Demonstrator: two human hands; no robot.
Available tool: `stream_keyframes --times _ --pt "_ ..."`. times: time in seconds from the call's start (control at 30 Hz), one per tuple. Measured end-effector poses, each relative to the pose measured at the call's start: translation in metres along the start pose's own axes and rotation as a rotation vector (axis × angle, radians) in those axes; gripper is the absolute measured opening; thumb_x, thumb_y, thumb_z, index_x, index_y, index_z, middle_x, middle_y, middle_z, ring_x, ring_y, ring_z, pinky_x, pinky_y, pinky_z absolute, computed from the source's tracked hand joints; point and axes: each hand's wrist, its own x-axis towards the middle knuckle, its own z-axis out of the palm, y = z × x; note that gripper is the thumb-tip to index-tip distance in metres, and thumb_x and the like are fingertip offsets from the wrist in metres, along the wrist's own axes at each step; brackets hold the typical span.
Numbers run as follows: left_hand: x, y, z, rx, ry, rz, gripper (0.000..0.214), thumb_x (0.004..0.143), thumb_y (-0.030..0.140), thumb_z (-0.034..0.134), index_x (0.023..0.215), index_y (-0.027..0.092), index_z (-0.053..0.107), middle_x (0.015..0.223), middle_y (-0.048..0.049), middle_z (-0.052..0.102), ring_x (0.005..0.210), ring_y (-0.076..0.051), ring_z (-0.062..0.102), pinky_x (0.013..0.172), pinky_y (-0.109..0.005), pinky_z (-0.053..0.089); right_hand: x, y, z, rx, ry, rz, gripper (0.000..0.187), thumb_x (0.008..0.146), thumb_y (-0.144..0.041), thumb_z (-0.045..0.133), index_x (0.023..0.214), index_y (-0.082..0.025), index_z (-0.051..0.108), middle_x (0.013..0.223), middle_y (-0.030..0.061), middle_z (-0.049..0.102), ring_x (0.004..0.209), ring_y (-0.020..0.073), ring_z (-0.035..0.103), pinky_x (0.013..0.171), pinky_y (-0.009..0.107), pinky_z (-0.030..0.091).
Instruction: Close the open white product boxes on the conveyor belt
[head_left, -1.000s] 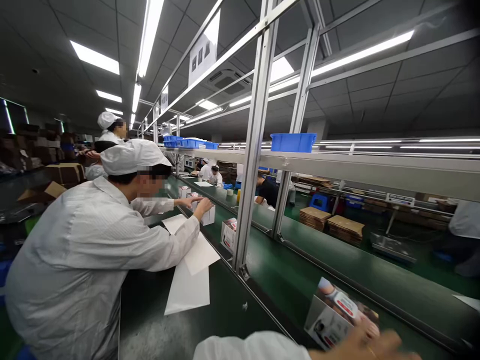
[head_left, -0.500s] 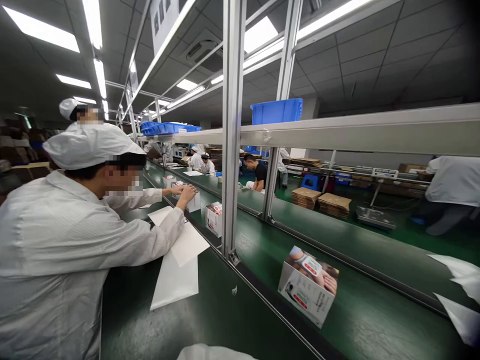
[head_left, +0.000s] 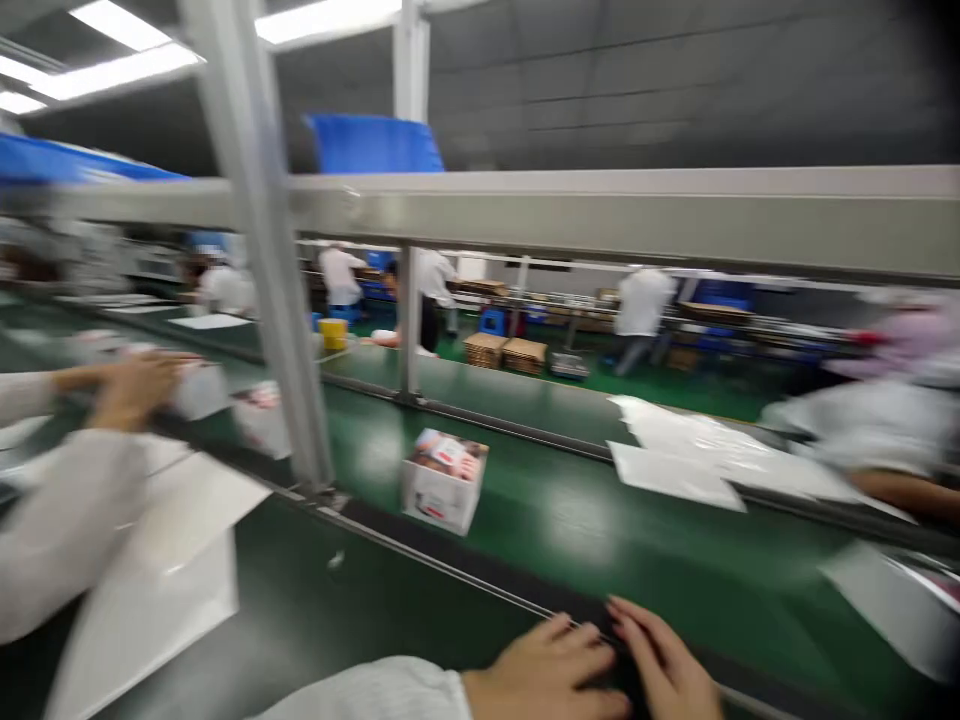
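Both of my hands lie at the bottom of the head view, on the dark strip at the near edge of the green conveyor belt (head_left: 615, 540). My left hand (head_left: 547, 672), in a white sleeve, rests flat with its fingers pointing right. My right hand (head_left: 666, 668) lies beside it, fingers stretched out and touching the left fingertips. Nothing shows in either hand. A small white printed box (head_left: 444, 482) stands on the belt, well beyond my hands to the left. The picture is smeared by motion.
A co-worker's hands (head_left: 135, 385) reach to a white box (head_left: 201, 390) at the left, above white sheets (head_left: 157, 580). An aluminium post (head_left: 262, 260) and shelf rail (head_left: 600, 205) cross the view. More sheets (head_left: 675, 455) lie across the belt; another box (head_left: 892, 600) sits lower right.
The view has swung right and down. The printed box, near my hand a second ago, now stands further away on the belt. Both my hands have come to the belt's near edge.
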Motion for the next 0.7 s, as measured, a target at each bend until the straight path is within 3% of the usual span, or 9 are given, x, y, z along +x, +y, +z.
stream_keyframes --times 0.1,0.23,0.47,0.7 --pt "-0.008 0.002 -0.022 -0.157 -0.030 0.051 0.066 0.095 0.054 0.056 0.152 0.028 0.035 0.159 -0.0076 0.029 0.147 -0.031 0.023 0.120 -0.052 0.021 0.003 -0.012 0.009 0.116 0.033 -0.009 0.045 0.086 -0.061 0.053 0.100 -0.023 0.073 0.105 0.0117 0.073 0.096 0.0268 0.070 0.090 0.041 0.056" --pt "-0.010 -0.003 -0.034 -0.137 -0.056 0.032 0.063 0.094 0.046 0.060 0.151 0.036 0.035 0.159 -0.0032 0.026 0.146 -0.031 0.025 0.118 -0.054 0.027 0.003 -0.025 0.016 0.137 0.095 -0.072 0.032 0.092 -0.044 0.051 0.099 -0.022 0.073 0.096 0.0088 0.073 0.088 0.0212 0.069 0.083 0.033 0.055" --pt "-0.007 -0.016 -0.014 0.111 0.160 0.187 0.062 0.099 0.052 0.051 0.153 0.035 0.027 0.155 -0.0013 0.036 0.137 -0.030 0.044 0.108 -0.042 0.045 0.002 -0.030 0.017 0.121 0.111 -0.104 0.025 0.094 -0.030 0.050 0.098 -0.021 0.073 0.091 0.0069 0.071 0.083 0.0190 0.068 0.076 0.029 0.053" --pt "-0.002 -0.030 0.003 0.179 0.244 0.260 0.066 0.097 0.054 0.053 0.154 0.035 0.025 0.153 -0.0014 0.039 0.134 -0.028 0.048 0.106 -0.037 0.046 0.002 -0.032 0.016 0.094 0.108 -0.106 0.024 0.093 -0.026 0.050 0.097 -0.021 0.073 0.091 0.0062 0.071 0.084 0.0196 0.067 0.077 0.029 0.052"
